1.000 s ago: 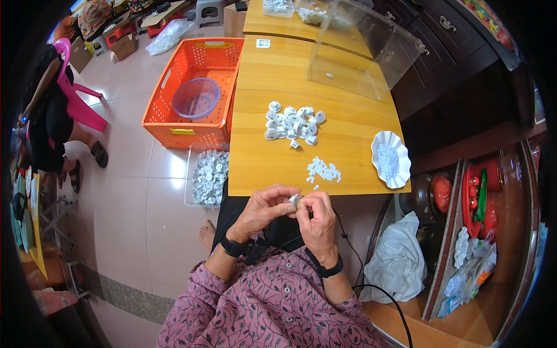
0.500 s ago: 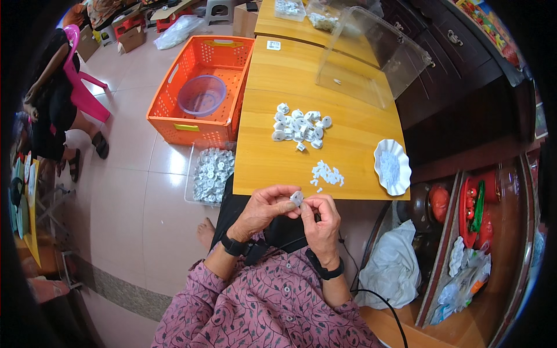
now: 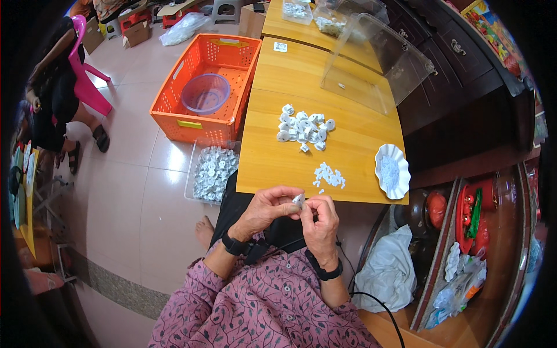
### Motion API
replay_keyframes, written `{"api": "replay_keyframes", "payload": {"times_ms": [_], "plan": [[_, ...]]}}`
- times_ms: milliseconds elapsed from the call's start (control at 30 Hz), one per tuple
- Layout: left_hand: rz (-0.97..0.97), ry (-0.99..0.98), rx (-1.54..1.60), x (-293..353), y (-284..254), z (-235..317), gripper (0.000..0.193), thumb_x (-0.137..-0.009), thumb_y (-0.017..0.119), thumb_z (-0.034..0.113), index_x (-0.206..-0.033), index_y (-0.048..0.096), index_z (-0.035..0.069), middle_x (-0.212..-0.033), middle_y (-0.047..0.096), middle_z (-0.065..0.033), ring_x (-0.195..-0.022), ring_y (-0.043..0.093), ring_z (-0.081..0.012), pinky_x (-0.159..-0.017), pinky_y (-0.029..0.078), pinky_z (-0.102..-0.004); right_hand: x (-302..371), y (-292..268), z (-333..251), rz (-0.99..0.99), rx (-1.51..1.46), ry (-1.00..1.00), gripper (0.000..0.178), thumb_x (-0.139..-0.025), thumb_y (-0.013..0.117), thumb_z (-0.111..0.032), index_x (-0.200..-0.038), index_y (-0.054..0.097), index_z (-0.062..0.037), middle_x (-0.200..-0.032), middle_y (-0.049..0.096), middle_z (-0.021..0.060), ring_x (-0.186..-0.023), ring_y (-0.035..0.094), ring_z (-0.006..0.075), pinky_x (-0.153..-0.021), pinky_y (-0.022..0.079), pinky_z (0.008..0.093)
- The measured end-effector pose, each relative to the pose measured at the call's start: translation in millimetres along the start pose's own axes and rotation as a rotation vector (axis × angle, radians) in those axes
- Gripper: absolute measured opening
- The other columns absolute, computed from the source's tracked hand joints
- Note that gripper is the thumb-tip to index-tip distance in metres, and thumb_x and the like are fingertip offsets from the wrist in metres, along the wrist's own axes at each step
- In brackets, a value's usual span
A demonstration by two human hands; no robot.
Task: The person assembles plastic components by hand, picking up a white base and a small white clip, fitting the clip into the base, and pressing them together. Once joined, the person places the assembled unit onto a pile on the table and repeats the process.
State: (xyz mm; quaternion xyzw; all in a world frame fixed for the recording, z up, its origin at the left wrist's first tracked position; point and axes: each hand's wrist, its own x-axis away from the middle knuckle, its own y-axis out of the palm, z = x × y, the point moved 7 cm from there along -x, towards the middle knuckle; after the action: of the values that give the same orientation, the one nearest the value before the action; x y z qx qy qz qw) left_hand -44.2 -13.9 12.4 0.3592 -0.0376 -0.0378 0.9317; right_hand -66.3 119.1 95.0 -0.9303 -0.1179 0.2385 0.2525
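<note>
Between the fingertips of my left hand [image 3: 266, 211] is a small white plastic part [image 3: 299, 199], held just off the table's near edge. My right hand [image 3: 319, 223] pinches close against the same part; whether a smaller piece sits in its fingertips is hidden. Beyond my hands a scatter of tiny white plastic pieces [image 3: 329, 176] lies on the yellow wooden table [image 3: 267, 168]. Farther back is a heap of round white plastic parts [image 3: 304, 129]. At the table's right edge stands a white scalloped dish [image 3: 404, 187] with small translucent bluish pieces [image 3: 389, 171] in it.
An orange crate [image 3: 164, 120] holding a clear purple-tinted bowl [image 3: 205, 94] stands left of the table. Beside it, a clear bin [image 3: 215, 174] is full of white parts. A transparent box [image 3: 371, 69] rests at the back right. Another person [image 3: 55, 110] is near a pink chair [image 3: 93, 87].
The white part has turned in my fingertips and now shows a narrower side. Both hands stay in nearly the same place; the whole view has shifted slightly.
</note>
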Motion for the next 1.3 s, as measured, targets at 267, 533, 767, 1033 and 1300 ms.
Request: {"api": "replay_keyframes", "payload": {"times_ms": [267, 533, 767, 1033, 1300], "plan": [[-0.011, 0.014, 0.081, 4, 1, 4, 0.035, -0.096, 0.066, 0.001, -0.131, 0.061, -0.004, -0.111, 0.071, -0.0141, -0.092, 0.072, -0.0192, -0.084, 0.061, -0.0305, 2, -1, 2, -0.034, -0.094, 0.094, 0.008, -0.093, 0.068, -0.003, -0.096, 0.061, 0.0005, -0.096, 0.062, 0.0126, -0.080, 0.064, 0.0221, -0.070, 0.052, 0.0325], [-0.036, 0.041, 0.146, 8, 3, 11, 0.038, -0.096, 0.067, 0.003, -0.133, 0.059, -0.004, -0.110, 0.071, -0.0148, -0.091, 0.073, -0.0193, -0.084, 0.061, -0.0304, 1, -3, -11, -0.028, -0.159, 0.120, 0.006, -0.094, 0.068, -0.002, -0.095, 0.063, 0.0006, -0.096, 0.063, 0.0105, -0.081, 0.064, 0.0181, -0.071, 0.052, 0.0299], [-0.062, 0.078, 0.068, 13, 0, 15, 0.037, -0.095, 0.068, 0.002, -0.131, 0.060, -0.005, -0.111, 0.071, -0.0139, -0.092, 0.072, -0.0185, -0.083, 0.061, -0.0298, 3, 4, -9, -0.006, -0.183, 0.123, 0.009, -0.091, 0.071, -0.003, -0.094, 0.064, 0.0004, -0.094, 0.064, 0.0094, -0.077, 0.064, 0.0161, -0.069, 0.053, 0.0286], [0.004, 0.078, 0.101, 20, -9, 21, 0.036, -0.097, 0.066, 0.004, -0.132, 0.060, -0.004, -0.114, 0.069, -0.0156, -0.093, 0.072, -0.0213, -0.081, 0.061, -0.0305, 2, 10, -9, -0.006, -0.159, 0.114, 0.009, -0.091, 0.072, -0.005, -0.093, 0.064, 0.0000, -0.094, 0.065, 0.0089, -0.076, 0.064, 0.0157, -0.068, 0.052, 0.0285], [0.017, 0.095, 0.278, 25, -21, 23, 0.037, -0.100, 0.063, 0.009, -0.136, 0.059, 0.000, -0.126, 0.065, -0.0248, -0.090, 0.073, -0.0235, -0.080, 0.062, -0.0330, 3, 12, -9, -0.027, -0.136, 0.108, 0.009, -0.091, 0.072, -0.004, -0.092, 0.064, -0.0002, -0.093, 0.065, 0.0088, -0.075, 0.064, 0.0158, -0.067, 0.052, 0.0285]]}}
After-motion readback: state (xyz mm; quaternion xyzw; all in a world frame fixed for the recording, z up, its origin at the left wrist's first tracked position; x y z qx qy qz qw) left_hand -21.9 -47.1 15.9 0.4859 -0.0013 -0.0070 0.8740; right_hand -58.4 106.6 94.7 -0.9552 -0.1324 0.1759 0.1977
